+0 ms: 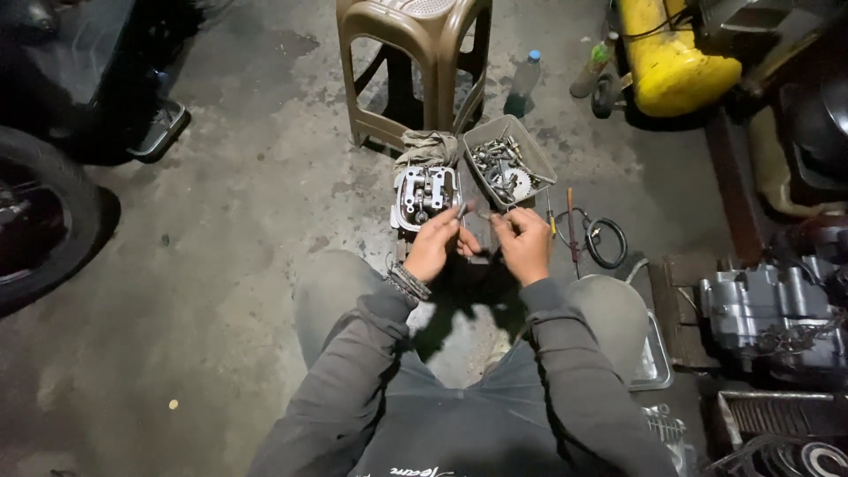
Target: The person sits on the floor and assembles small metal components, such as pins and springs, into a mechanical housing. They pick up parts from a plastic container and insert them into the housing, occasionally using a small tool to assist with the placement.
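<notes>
Seen from above, a person sits low over a stained concrete floor [238, 203], knees apart, both grey sleeves reaching forward. The left hand [433, 246] and the right hand [523, 243] meet just in front of a metal engine cylinder head [427, 196] lying on the floor. The left fingers [450, 225] are curled and pinched around a small metal part [466, 210] at the head's near edge; the right fingers [503, 223] are bent closed around something small and dark — too small to tell what it is. A crumpled rag [427, 146] lies against the far side of the cylinder head, and just to its right stands a grey plastic tray [533, 148] filled with bolts and sprockets. A brown plastic stool [415, 62] stands behind them. Screwdrivers [570, 221] and a black rubber ring [608, 243] lie right of the right hand — farther right sits an engine block [768, 314]. A yellow tank [667, 57] lies at top right, a motorcycle tyre [44, 221] at left.
</notes>
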